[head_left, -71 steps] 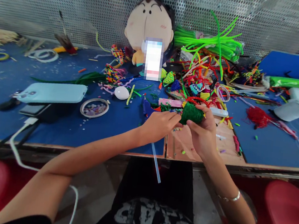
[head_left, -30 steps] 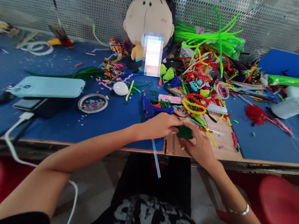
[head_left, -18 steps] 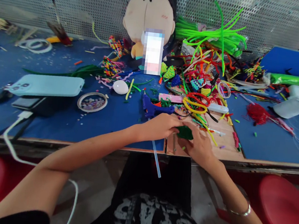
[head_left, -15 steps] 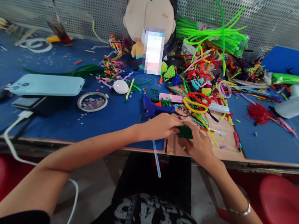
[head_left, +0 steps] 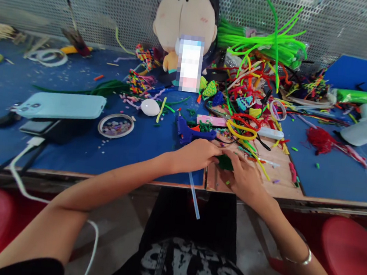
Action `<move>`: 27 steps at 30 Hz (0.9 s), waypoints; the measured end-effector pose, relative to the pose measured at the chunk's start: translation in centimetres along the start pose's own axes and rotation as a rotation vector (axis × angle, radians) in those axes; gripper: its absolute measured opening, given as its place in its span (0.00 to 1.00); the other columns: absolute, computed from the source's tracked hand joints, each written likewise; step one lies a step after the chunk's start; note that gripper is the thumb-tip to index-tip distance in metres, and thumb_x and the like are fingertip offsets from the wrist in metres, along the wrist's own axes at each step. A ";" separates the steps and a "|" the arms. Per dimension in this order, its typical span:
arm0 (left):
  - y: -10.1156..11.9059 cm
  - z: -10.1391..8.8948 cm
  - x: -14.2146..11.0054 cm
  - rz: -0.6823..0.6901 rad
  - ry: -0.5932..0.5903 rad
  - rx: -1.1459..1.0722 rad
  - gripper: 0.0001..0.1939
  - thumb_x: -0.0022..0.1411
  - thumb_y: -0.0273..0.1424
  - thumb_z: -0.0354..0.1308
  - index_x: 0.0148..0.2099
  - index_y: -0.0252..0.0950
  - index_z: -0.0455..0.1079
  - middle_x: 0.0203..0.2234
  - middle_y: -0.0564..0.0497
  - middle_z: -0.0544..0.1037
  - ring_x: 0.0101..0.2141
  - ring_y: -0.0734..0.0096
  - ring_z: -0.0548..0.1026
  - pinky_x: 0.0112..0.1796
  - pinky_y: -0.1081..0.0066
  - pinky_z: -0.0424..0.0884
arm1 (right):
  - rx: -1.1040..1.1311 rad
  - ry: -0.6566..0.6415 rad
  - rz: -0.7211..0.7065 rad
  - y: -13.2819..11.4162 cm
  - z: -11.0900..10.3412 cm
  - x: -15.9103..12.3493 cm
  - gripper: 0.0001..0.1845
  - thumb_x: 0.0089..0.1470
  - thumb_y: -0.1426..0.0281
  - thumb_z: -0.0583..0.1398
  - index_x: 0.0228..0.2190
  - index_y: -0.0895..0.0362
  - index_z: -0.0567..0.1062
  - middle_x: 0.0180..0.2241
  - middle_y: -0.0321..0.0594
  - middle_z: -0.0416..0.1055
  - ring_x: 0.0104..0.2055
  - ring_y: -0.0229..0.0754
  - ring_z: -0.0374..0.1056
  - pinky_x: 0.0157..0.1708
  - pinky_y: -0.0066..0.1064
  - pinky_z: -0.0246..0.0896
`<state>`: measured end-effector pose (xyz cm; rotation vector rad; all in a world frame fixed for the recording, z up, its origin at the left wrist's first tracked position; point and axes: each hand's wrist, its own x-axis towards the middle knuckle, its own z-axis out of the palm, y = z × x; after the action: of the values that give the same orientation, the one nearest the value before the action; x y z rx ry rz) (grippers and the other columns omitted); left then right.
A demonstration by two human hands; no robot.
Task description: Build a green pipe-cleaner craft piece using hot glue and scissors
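Note:
Between my two hands is a small dark green fuzzy piece (head_left: 225, 162), partly hidden by my fingers. My left hand (head_left: 198, 154) pinches its upper left side, fingers closed. From the right, my right hand (head_left: 247, 175) grips the same piece, with thumb and fingers bent around it. Just behind my left hand lies a blue glue gun (head_left: 193, 133); its clear glue stick (head_left: 194, 196) sticks out over the table's front edge. Beyond my hands are yellow-handled scissors (head_left: 241, 130) and a pink strip (head_left: 212, 121).
A light blue phone (head_left: 63, 105) rests on a dark object at the left, with a white cable (head_left: 17, 171) hanging down. A ring-shaped dish (head_left: 99, 129) holds beads. Bright green pipe cleaners (head_left: 263, 45) and a plush doll (head_left: 185, 18) stand at the back. Red stools (head_left: 351, 258) flank me.
The whole view has shifted slightly, so things appear a little further right. Both hands keep their hold on the green piece with hardly any visible movement.

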<state>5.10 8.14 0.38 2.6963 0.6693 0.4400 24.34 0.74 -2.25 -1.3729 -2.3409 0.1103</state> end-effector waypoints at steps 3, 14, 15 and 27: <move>0.2 -0.2 0.1 -0.020 -0.018 0.062 0.13 0.62 0.25 0.56 0.49 0.34 0.74 0.41 0.45 0.82 0.43 0.63 0.80 0.43 0.66 0.76 | 0.064 0.022 0.078 0.0 -0.9 0.6 0.29 0.54 0.70 0.58 0.57 0.51 0.62 0.51 0.46 0.73 0.50 0.52 0.72 0.41 0.41 0.69; 0.3 0.0 0.3 -0.022 -0.070 0.256 0.10 0.64 0.28 0.54 0.40 0.32 0.76 0.32 0.44 0.79 0.37 0.65 0.78 0.38 0.70 0.73 | -0.176 -0.340 -0.132 -0.1 -3.8 3.7 0.35 0.46 0.81 0.54 0.58 0.63 0.60 0.38 0.50 0.78 0.40 0.54 0.72 0.45 0.42 0.56; 0.3 0.0 0.2 -0.051 -0.070 0.263 0.11 0.64 0.28 0.53 0.40 0.32 0.77 0.31 0.43 0.79 0.36 0.65 0.78 0.36 0.70 0.73 | -0.215 -0.345 -0.154 -0.2 -3.6 3.8 0.34 0.46 0.80 0.54 0.57 0.65 0.61 0.34 0.49 0.78 0.38 0.54 0.72 0.44 0.41 0.55; 1.5 -0.7 -0.3 -0.519 -0.036 0.282 0.22 0.64 0.35 0.44 0.36 0.26 0.77 0.28 0.33 0.80 0.33 0.47 0.80 0.32 0.59 0.73 | -0.563 -0.407 -0.368 -2.1 -2.6 6.2 0.38 0.45 0.83 0.51 0.60 0.79 0.53 0.23 0.41 0.74 0.27 0.45 0.69 0.45 0.39 0.55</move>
<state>5.19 6.86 1.51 2.6199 1.4599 0.1692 21.02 4.59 2.69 -1.1942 -3.0890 -0.4517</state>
